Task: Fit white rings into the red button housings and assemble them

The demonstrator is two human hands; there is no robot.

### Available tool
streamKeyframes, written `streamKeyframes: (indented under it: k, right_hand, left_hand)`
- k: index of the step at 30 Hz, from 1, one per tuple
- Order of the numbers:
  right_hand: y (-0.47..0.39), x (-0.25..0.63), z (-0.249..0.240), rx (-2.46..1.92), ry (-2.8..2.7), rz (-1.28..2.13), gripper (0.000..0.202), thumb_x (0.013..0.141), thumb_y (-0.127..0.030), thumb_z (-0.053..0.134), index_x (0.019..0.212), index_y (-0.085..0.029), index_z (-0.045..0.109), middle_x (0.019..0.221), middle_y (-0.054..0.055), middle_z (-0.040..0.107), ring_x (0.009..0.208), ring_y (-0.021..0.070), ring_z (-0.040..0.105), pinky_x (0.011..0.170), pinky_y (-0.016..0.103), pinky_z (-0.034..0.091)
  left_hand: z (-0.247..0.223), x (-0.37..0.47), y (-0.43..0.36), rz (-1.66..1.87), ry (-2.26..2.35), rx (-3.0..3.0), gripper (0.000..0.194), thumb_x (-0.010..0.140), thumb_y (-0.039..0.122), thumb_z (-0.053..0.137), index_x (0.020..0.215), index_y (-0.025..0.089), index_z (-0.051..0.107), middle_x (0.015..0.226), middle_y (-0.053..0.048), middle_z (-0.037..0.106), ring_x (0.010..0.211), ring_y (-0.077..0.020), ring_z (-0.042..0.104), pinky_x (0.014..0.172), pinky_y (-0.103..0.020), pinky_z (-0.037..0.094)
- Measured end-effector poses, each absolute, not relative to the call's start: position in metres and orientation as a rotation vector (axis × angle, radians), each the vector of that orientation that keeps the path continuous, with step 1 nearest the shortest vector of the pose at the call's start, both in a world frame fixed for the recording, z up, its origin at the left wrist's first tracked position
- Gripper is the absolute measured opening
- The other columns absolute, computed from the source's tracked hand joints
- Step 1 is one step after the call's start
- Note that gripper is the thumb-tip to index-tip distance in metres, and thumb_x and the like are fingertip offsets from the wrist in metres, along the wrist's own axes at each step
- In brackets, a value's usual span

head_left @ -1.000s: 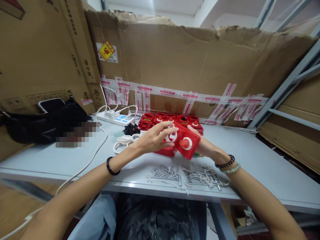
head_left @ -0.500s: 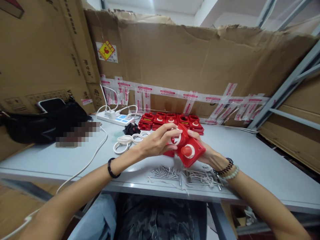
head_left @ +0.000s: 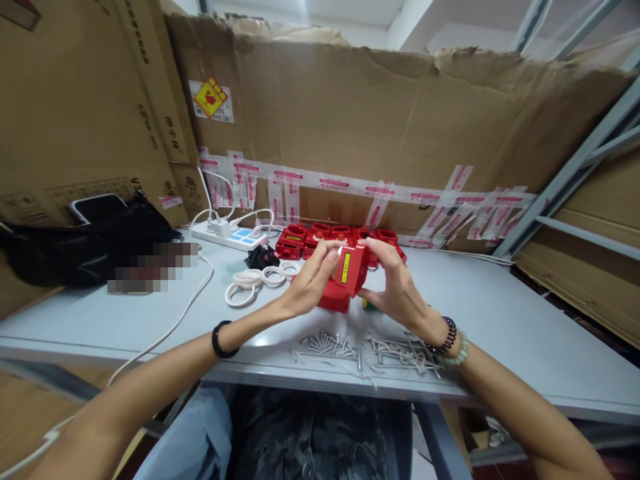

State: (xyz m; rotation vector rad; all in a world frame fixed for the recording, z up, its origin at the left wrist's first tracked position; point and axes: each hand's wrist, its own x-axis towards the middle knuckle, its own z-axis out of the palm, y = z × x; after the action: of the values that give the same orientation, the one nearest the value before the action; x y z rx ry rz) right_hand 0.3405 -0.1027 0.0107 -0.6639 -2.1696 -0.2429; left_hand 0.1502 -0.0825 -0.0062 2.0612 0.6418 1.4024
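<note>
- Head view: two hands meet on one red box (head_left: 356, 272) above the counter (head_left: 480, 313), left hand (head_left: 313, 280) laid along its left side, right hand (head_left: 397, 283) pinching its right edge between thumb and fingers, an arrangement that seems meant to steady it.
- The box tilts its single yellow label (head_left: 345, 268) toward the wearer; a second red block (head_left: 334, 301) sits just beneath, partly covered.
- Behind, about five red housings (head_left: 291, 243) stand in a row, some hidden by the hands, perhaps lined up to save space.
- At least four white rings (head_left: 249, 277) lie left, two overlapping.
- Two heaps of metal hardware sit near the front edge, likely for easy reach: loose screws (head_left: 333, 345) and longer pieces tangled in pale string (head_left: 407, 353), both too jumbled to count.
- One power strip (head_left: 247, 237) rests behind the rings.
</note>
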Motion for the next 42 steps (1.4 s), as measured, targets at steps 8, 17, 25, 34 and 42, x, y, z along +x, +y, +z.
streamKeyframes:
  k: [8, 17, 25, 34, 42]
  right_hand:
    - [-0.103, 0.339, 0.01, -0.78, -2.145, -0.121, 0.096, 0.073, -0.027, 0.071, 0.147, -0.031, 0.011, 0.142, 0.012, 0.041, 0.124, 0.029, 0.047, 0.1, 0.047, 0.045]
    - [-0.104, 0.336, 0.01, -0.794, -1.975, 0.405, 0.094, 0.063, -0.035, 0.079, 0.14, -0.025, 0.025, 0.131, 0.012, 0.049, 0.119, 0.0251, 0.052, 0.101, 0.042, 0.046]
    - [-0.098, 0.34, 0.004, -0.712, -2.085, 0.106, 0.097, 0.065, -0.03, 0.078, 0.144, -0.03, 0.022, 0.136, 0.012, 0.046, 0.117, 0.0279, 0.053, 0.096, 0.046, 0.049]
    - [-0.102, 0.337, 0.002, -0.721, -2.03, 0.249, 0.1, 0.059, -0.031, 0.082, 0.141, -0.029, 0.025, 0.134, 0.011, 0.048, 0.118, 0.0272, 0.053, 0.098, 0.045, 0.048]
    - [-0.106, 0.333, 0.006, -0.751, -1.9, 0.617, 0.093, 0.057, -0.032, 0.084, 0.133, -0.026, 0.032, 0.132, 0.012, 0.052, 0.118, 0.0265, 0.054, 0.096, 0.043, 0.051]
  left_hand:
    - [-0.002, 0.134, -0.084, 1.332, 0.676, 2.206, 0.04, 0.094, 0.049, 0.034, 0.126, 0.025, 0.038, 0.119, -0.008, 0.054, 0.102, -0.0215, 0.055, 0.087, -0.042, 0.049]
    - [0.005, 0.123, -0.083, 1.327, 0.366, 2.432, 0.046, 0.081, 0.016, 0.057, 0.125, 0.023, 0.045, 0.131, -0.012, 0.046, 0.122, -0.0249, 0.046, 0.089, -0.038, 0.051]
    - [-0.003, 0.125, -0.079, 1.18, 0.576, 2.249, 0.043, 0.091, 0.034, 0.048, 0.13, 0.019, 0.038, 0.093, -0.005, 0.061, 0.077, -0.0152, 0.058, 0.071, -0.03, 0.049]
    - [0.0, 0.123, -0.08, 1.529, 0.382, 2.538, 0.056, 0.075, 0.029, 0.067, 0.123, 0.022, 0.04, 0.121, -0.011, 0.05, 0.114, -0.0254, 0.049, 0.091, -0.042, 0.046]
    - [0.002, 0.12, -0.08, 1.353, 0.377, 2.469, 0.047, 0.079, 0.024, 0.066, 0.122, 0.021, 0.046, 0.122, -0.012, 0.052, 0.109, -0.0234, 0.053, 0.086, -0.036, 0.05]
